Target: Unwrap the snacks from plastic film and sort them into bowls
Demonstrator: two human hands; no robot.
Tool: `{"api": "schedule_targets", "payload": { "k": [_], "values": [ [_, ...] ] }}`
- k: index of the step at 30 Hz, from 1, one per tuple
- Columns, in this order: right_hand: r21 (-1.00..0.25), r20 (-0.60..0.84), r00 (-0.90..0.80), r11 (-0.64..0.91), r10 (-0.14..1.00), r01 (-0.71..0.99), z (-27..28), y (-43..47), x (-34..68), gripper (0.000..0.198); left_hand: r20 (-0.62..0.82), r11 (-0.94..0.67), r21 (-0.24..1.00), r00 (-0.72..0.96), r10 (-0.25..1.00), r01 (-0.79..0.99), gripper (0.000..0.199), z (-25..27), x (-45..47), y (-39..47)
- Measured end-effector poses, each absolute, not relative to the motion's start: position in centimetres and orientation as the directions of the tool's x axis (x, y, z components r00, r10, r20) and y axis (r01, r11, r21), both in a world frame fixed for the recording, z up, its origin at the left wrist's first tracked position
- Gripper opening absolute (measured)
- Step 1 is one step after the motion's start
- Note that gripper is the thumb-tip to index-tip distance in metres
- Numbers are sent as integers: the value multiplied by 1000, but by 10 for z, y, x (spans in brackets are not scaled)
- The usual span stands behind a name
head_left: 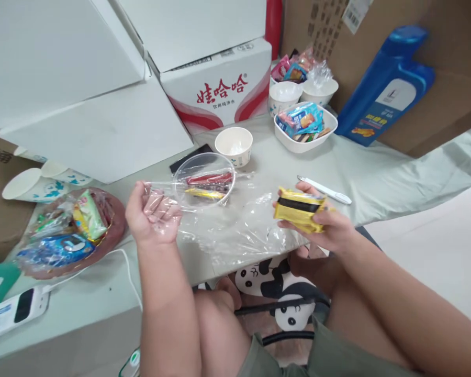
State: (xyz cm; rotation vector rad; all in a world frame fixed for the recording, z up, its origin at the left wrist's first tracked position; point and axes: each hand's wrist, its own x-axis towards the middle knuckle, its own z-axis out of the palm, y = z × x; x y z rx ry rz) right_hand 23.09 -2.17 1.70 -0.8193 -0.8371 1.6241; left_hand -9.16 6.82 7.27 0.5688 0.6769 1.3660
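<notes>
My left hand (155, 214) has its fingers curled at the edge of a clear plastic bag (243, 230), which stretches right across the table's front. In my right hand (329, 225) are yellow snack packets (300, 207) with a black band, gripped above the table edge; their exact number is hard to tell. Between the hands and further back stands a clear plastic bowl (175, 180). Red and yellow packets (208, 179) show inside it. Behind the bowl is a white paper cup (234, 144), and a white pen-like cutter (325, 189) lies beyond my right hand.
At left sits a pinkish basket (115, 220) of wrapped snacks, with tipped paper cups (31, 186) behind. White boxes (220, 86) wall the back. A white tub (288, 142) of blue packets and a blue bottle-shaped container (388, 89) stand right. A white cable (127, 262) crosses the left side.
</notes>
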Motion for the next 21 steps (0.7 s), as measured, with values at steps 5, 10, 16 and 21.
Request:
{"api": "schedule_targets", "payload": {
  "k": [5, 10, 16, 21],
  "values": [
    [-785, -89, -2, -71, 996, -616, 22, -9, 250, 40, 168, 156, 548, 291, 942, -822, 12, 55, -126, 69],
    [-988, 3, 174, 29, 985, -149, 29, 33, 217, 48, 368, 135, 469, 332, 869, -873, 18, 42, -141, 66],
    [-709, 323, -410, 506, 853, 492, 69, 101, 139, 64, 333, 89, 577, 333, 882, -812, 28, 36, -145, 63],
    [-782, 316, -330, 441, 889, 440, 71, 66, 143, 37, 284, 171, 629, 429, 858, -759, 26, 45, -144, 56]
  ]
}}
